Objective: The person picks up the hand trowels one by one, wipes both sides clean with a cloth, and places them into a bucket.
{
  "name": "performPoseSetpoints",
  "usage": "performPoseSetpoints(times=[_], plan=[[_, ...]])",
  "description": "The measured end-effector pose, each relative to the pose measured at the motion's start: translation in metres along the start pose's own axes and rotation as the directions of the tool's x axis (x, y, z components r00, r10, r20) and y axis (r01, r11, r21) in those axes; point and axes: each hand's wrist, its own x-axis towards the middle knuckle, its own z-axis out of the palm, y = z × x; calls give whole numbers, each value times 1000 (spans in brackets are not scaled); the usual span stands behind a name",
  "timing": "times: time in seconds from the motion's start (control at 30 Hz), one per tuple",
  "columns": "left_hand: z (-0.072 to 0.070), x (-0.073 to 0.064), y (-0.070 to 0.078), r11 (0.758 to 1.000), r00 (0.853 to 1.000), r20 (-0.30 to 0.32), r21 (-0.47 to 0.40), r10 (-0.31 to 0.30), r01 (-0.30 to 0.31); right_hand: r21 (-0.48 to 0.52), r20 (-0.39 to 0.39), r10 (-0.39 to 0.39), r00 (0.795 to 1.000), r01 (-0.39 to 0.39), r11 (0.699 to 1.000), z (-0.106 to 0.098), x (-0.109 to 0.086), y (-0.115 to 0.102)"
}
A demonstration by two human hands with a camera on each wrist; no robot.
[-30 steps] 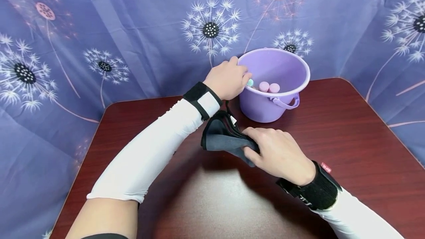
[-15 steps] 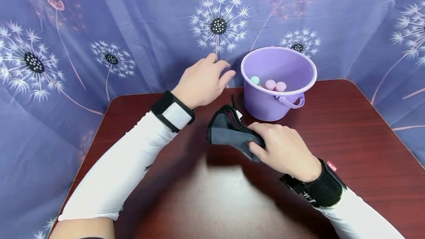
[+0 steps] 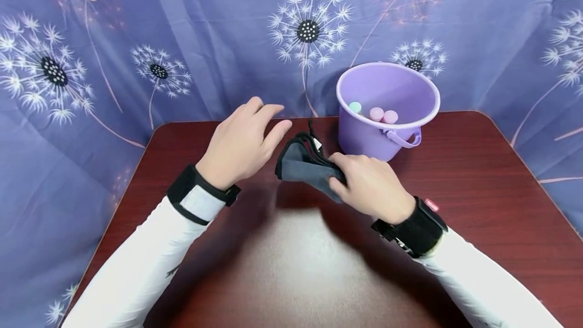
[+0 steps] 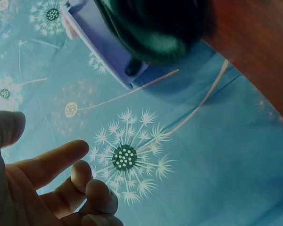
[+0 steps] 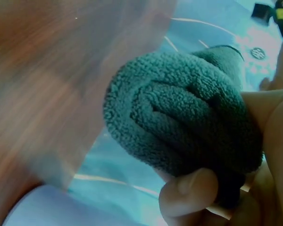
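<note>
My right hand [image 3: 371,183] grips one end of a folded dark grey cloth [image 3: 304,168] with black edging, a black loop and a small white tag. It is held above the table, casting a shadow there. The right wrist view shows the cloth's fuzzy folded layers [image 5: 174,110], with a thumb and fingers around them. My left hand [image 3: 239,143] hovers left of the cloth, apart from it, fingers loosely bent and nothing in them. In the left wrist view its fingers [image 4: 56,165] are spread before the curtain, and the cloth [image 4: 153,28] looms dark at the top.
A purple bucket [image 3: 362,138] stands at the back of the table, right of the cloth, its handle hanging at the front. Inside sit pink [image 3: 376,114] and mint [image 3: 355,107] round-topped items. A dandelion-patterned blue curtain [image 3: 218,39] hangs behind the reddish-brown table [image 3: 478,176].
My left hand has come away from the bucket's rim, moving left and nearer. The right hand, still holding the cloth, has shifted slightly left. The view has turned a little left.
</note>
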Motion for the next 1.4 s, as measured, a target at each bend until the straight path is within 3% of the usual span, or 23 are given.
performPoseSetpoints(times=[0.23, 0.6, 0.77, 0.9, 1.13, 1.4], plan=[[10, -35, 0, 1000, 993, -122, -20, -10, 7, -58, 13, -34, 999, 35, 998, 24, 34, -3], [20, -74, 3, 996, 982, -175, -78, -65, 52, -83, 29, -47, 998, 50, 995, 57, 68, -5], [25, -84, 3, 992, 982, -168, -97, -91, 75, -98, 72, -31, 997, 38, 994, 64, 65, -5], [28, -89, 1, 992, 982, -161, -91, -99, 85, -102, 45, -16, 999, 21, 995, 62, 57, -3], [28, -93, -3, 994, 981, -175, -77, -84, 72, -93, 21, 11, 1000, -9, 996, 40, 41, 1], [24, -94, -9, 998, 982, -182, -52, -50, 41, -41, -56, -29, 998, 26, 999, 9, 16, 6]])
